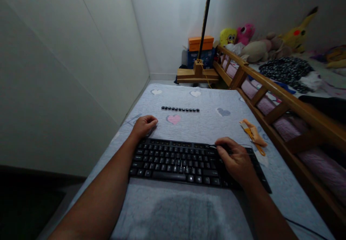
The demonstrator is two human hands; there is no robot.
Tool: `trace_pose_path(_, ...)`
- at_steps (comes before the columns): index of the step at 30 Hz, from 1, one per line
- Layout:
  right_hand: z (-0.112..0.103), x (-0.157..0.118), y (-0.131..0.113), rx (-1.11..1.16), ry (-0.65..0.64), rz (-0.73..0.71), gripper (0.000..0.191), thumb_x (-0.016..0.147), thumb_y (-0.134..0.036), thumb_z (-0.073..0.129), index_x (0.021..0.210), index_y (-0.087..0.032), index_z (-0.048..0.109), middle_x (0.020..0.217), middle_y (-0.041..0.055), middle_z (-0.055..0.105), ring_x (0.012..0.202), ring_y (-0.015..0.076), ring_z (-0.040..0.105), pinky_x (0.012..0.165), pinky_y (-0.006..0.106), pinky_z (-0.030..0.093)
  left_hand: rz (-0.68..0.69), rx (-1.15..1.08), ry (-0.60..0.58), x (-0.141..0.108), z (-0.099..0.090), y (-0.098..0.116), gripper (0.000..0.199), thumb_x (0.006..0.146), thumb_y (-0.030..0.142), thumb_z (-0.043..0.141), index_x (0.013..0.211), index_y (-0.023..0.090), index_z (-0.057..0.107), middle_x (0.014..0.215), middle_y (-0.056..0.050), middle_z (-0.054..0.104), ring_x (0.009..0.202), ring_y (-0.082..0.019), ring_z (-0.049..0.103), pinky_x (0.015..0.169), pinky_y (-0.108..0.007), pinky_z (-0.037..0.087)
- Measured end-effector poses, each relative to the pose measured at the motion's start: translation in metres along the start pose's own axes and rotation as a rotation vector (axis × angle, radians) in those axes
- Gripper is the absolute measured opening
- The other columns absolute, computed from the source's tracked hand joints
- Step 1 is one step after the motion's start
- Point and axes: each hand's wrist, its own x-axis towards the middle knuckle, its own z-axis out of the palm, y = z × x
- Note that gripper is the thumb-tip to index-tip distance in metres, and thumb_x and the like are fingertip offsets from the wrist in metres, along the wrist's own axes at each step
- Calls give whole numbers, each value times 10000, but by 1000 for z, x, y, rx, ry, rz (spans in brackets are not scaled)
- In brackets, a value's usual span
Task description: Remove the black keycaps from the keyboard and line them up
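Observation:
A black keyboard (175, 160) lies across the cloth-covered surface in front of me. My right hand (235, 157) is over its right part, fingers closed on a thin, pale metal tool (212, 146). The tool's tip is at the top row of keys; its exact kind is too small to tell. Just beyond the keyboard's upper left corner rests my left hand (145, 126), its fingers curled together, and whatever is in them is hidden. Farther off, several small black keycaps (180, 109) form a straight row on the cloth.
On the right lie an orange cloth (258, 134) and a brush (250, 134) with an orange handle. A wooden bed rail (273, 90) runs along the right side. White cabinet doors (81, 52) stand on the left. A wooden stand (198, 73) is beyond the far edge.

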Motion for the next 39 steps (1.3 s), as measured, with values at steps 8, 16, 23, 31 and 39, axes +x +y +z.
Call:
trace_pose_path(8,4,-3,-4,-77,-42,22,123,832,-296,541,869,-213,625,739,2,664,607,160,601,614,279,469,5,-3,-1,0,0,-1,251,692,404,618,703,157,656,641,-11,626,586,-134,537,585,-259,417)
trace_pose_path(16,9,-4,-4,-105,-56,-49,97,832,-270,546,848,-209,621,716,-4,663,602,150,612,609,262,472,10,8,-11,1,0,-3,258,702,401,617,724,148,662,655,-16,632,592,-130,539,587,-254,420)
trace_pose_path(23,10,-3,-7,-148,-36,-118,99,830,-216,518,829,-191,614,746,12,670,653,156,626,654,261,472,2,16,-13,0,0,0,263,709,403,605,720,145,658,645,-15,633,602,-134,544,573,-247,422)
trace_pose_path(31,7,-6,-5,-146,3,36,118,817,-247,518,799,-198,624,600,-14,618,523,149,568,516,252,399,2,27,-4,0,0,0,275,698,414,612,722,145,663,658,-19,647,596,-140,559,592,-258,430)
trace_pose_path(39,6,-2,-4,-168,4,71,134,801,-253,507,794,-196,628,568,-28,586,437,123,480,496,256,369,1,30,-6,1,0,-1,266,699,404,607,727,145,662,659,-17,643,589,-135,552,579,-254,425)
